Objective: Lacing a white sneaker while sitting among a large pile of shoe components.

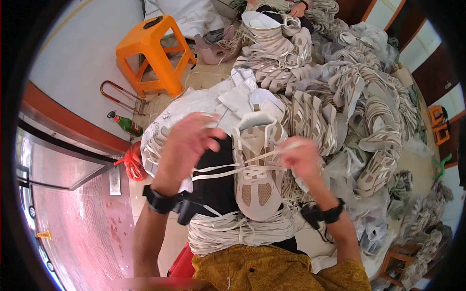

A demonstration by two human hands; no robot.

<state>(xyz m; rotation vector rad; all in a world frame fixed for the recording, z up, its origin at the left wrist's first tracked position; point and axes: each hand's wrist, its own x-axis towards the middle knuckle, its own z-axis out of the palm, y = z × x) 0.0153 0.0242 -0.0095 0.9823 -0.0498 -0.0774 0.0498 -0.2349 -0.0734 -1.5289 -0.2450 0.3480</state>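
Observation:
A beige and white sneaker upper (260, 201) lies across my lap, its toe toward me. White laces run through its eyelets, and loose ends trail left over dark cloth (216, 186). My right hand (302, 157) is closed on a shoelace (267, 155) just right of the upper, pulled taut from the eyelets. My left hand (191, 143) hovers left of the upper, fingers bent and apart, with nothing visible in it. A thick bundle of white laces (238, 235) rests on my lap, nearest my body.
Piles of similar shoe uppers (376, 116) cover the floor to the right and far side. An orange stool (153, 53), a green bottle (125, 123) and a red plastic bag (133, 162) are at left. Another person's hand (297, 9) shows at the far edge.

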